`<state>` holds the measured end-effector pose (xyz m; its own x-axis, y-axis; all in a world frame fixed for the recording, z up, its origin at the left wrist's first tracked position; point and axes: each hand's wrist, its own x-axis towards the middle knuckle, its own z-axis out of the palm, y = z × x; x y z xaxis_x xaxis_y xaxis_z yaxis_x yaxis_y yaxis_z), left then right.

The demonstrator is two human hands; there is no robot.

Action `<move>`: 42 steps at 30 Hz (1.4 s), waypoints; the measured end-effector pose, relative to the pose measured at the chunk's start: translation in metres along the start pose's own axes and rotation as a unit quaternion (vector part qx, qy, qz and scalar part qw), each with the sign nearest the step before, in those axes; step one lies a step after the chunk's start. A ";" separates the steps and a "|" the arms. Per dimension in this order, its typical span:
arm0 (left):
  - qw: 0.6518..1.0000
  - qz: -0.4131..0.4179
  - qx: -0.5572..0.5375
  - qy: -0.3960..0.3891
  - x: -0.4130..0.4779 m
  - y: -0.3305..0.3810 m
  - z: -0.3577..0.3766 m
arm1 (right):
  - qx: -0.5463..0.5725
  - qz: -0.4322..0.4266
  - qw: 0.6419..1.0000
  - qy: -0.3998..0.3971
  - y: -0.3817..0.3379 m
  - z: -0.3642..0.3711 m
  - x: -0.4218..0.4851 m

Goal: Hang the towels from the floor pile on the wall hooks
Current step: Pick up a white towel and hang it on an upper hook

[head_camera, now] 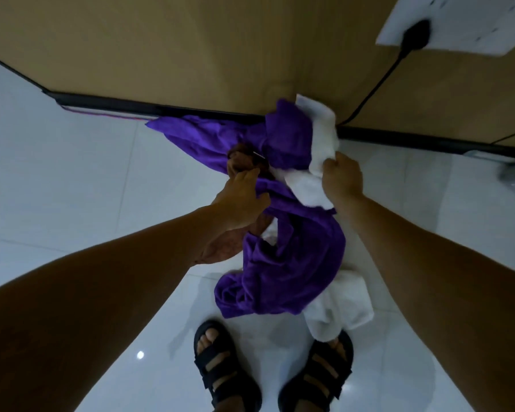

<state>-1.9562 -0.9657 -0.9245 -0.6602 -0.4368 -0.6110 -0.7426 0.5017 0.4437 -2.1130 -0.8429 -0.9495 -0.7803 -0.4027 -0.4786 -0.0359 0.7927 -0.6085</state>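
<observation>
One view only, a head-worn wide-angle, so there is no second view to overlap with. It looks steeply down and forward from the standing person's head. Both forearms run in from the bottom corners toward frame centre, left hand (241, 200) and right hand (344, 178) mid-frame, near the lens. Sandalled feet (226, 364) at the bottom edge put the lens almost straight above them. The white tiled floor (72, 179) fills the lower two-thirds; the tan wall (191, 40) with its dark baseboard (131, 107) fills the top, so the camera faces the wall. Strong barrel distortion bends the baseboard line. A wall socket panel (458, 25) sits top right, motion-blurred.
</observation>
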 end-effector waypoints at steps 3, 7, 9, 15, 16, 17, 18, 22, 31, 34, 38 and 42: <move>1.000 0.005 -0.014 -0.005 -0.044 0.037 -0.041 | -0.024 -0.056 0.998 -0.011 -0.029 -0.050 -0.061; 0.998 0.055 -0.014 -0.005 -0.101 0.101 -0.113 | -0.061 -0.161 0.984 -0.054 -0.085 -0.128 -0.126; 0.994 0.104 -0.025 -0.015 -0.132 0.140 -0.151 | -0.060 -0.203 0.973 -0.090 -0.119 -0.171 -0.156; 0.979 0.199 0.003 -0.050 -0.223 0.235 -0.249 | -0.015 -0.260 0.956 -0.132 -0.219 -0.306 -0.230; 0.979 0.200 0.002 -0.040 -0.238 0.248 -0.264 | -0.024 -0.270 0.955 -0.121 -0.233 -0.327 -0.241; 0.979 0.201 -0.006 -0.031 -0.255 0.261 -0.280 | -0.031 -0.283 0.953 -0.105 -0.246 -0.347 -0.251; 0.978 0.206 -0.015 -0.021 -0.271 0.273 -0.295 | -0.030 -0.297 0.951 -0.087 -0.259 -0.366 -0.261; 0.976 0.209 -0.048 0.035 -0.328 0.314 -0.351 | -0.014 -0.339 0.941 -0.020 -0.309 -0.427 -0.303; 0.947 0.223 -0.201 0.119 -0.429 0.354 -0.435 | -0.189 -0.226 0.955 -0.028 -0.356 -0.518 -0.375; 0.970 0.204 -0.108 0.076 -0.450 0.359 -0.454 | -0.033 -0.242 0.960 0.136 -0.369 -0.532 -0.399; 0.967 0.252 -0.006 -0.027 -0.478 0.380 -0.463 | -0.003 -0.298 0.955 0.010 -0.409 -0.516 -0.449; 0.929 0.306 -0.205 0.013 -0.509 0.407 -0.477 | 0.170 -0.295 0.934 0.110 -0.422 -0.531 -0.477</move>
<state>-1.9763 -0.8956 -0.1205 -0.9720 -0.1833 -0.1474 -0.2030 0.3376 0.9192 -2.0572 -0.7421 -0.1282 -0.7986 -0.5894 0.1216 -0.3278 0.2565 -0.9093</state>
